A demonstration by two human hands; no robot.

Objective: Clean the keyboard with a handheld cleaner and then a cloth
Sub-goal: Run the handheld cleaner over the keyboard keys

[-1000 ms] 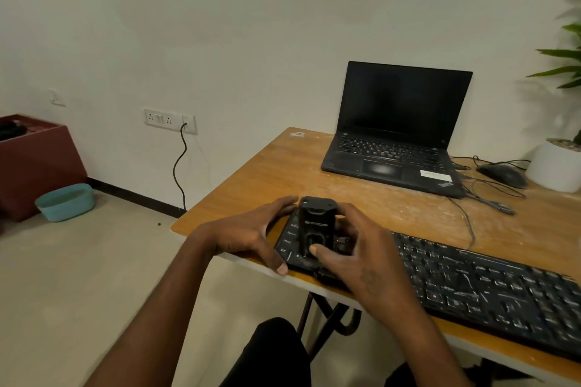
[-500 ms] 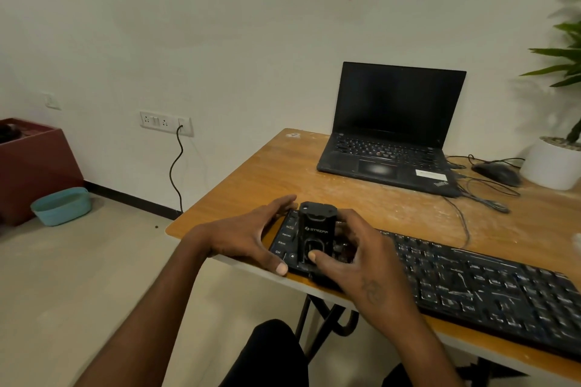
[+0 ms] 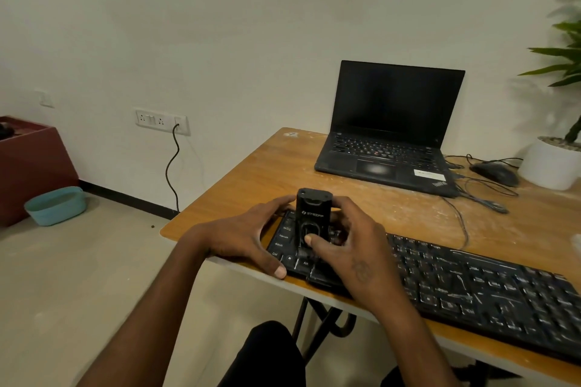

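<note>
**Cleaner stands on the left end of the keyboard, both hands around it**

The handheld cleaner [image 3: 314, 217] stands on the left end of the black keyboard [image 3: 471, 286], above the keys near Ctrl and Alt, at about 7 o'clock on the wooden table [image 3: 283, 173]. The right hand [image 3: 355, 248] grips its body, fingers curled round the far side and the thumb laid on the oval part of the front face; I judge the thumb is there to work a switch, but this I cannot confirm. The left hand [image 3: 248, 236] holds the end of the keyboard, thumb at the near edge and fingers curved toward the far edge beside the cleaner. Probably it steadies the keyboard so it does not slide.

The long axis of the cleaner is nearly upright, leaning a little away from the person. Its lower end points down onto the keys and the broad top end points up, toward 12 o'clock. The nozzle itself is hidden. The keyboard runs from 7 o'clock toward 4 o'clock, with most keys not yet reached.

No cloth is visible. A laptop [image 3: 390, 135] sits at 1 o'clock, well apart.
</note>
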